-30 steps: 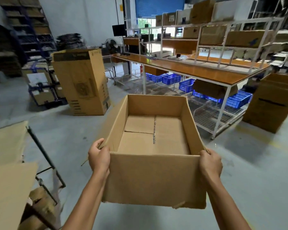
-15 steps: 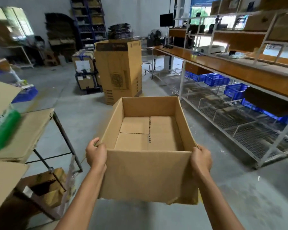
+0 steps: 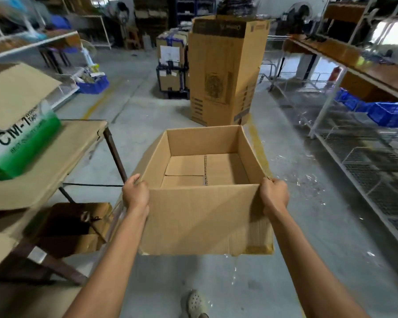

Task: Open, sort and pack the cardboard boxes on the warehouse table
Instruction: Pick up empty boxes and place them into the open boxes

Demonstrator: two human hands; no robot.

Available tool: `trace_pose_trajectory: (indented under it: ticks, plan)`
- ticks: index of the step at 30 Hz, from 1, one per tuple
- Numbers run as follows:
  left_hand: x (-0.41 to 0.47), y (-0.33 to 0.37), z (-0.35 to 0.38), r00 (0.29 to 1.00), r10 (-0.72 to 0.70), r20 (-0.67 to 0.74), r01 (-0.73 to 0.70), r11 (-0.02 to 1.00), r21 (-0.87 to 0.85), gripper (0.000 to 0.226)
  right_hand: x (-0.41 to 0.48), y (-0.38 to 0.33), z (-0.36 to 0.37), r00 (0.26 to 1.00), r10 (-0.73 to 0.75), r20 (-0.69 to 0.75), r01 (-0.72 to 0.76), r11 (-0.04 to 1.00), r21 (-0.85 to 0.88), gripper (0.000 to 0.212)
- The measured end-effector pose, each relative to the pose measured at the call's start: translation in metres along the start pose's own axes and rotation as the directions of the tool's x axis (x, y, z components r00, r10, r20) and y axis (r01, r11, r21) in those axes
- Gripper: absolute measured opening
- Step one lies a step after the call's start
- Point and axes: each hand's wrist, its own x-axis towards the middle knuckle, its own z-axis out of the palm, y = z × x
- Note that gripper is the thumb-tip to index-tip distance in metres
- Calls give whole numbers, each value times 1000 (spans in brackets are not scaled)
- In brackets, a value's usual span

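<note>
The left hand [image 3: 135, 193] and right hand [image 3: 274, 195] are gripping the near corners of the empty cardboard box [image 3: 205, 216] above the floor; the table [image 3: 62, 152] is sitting leftward, nearer the left hand.

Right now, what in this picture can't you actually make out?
All head view.
1. Fingertips of left hand and right hand: hidden behind the side walls of the held box.
2. Small print on the green-and-white carton: blurred, and cut by the left edge.
3. Inside of the tall box: hidden by its own walls.
4. The shoe: cut by the bottom edge.
</note>
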Motion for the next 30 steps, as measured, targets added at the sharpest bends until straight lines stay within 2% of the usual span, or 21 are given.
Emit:
trace_pose_trajectory:
  ticks: [5,14,17,22,28,30]
  plan:
    - [73,23,53,998,-27,-64,27,1000,-1,38,75,-62,62,997,-50,50,51,998,-22,31]
    - [172,54,136,974,-67,-216,76,997,34,37,194,-127,169,985,-39,167,40,999,-1,33]
    - [208,62,173,963,-60,-262,59,998,-10,34,248,-150,208,975,-65,213,63,998,18,33]
    - [271,82,256,936,-77,-343,49,995,-89,33,352,-202,266,952,-84,294,71,996,54,27]
    - [335,116,329,892,-99,-441,79,995,-62,40,444,-268,324,923,-141,358,137,990,35,26]
    - [351,125,345,875,-109,-472,105,994,-34,41,462,-281,348,914,-115,390,132,991,-17,24]
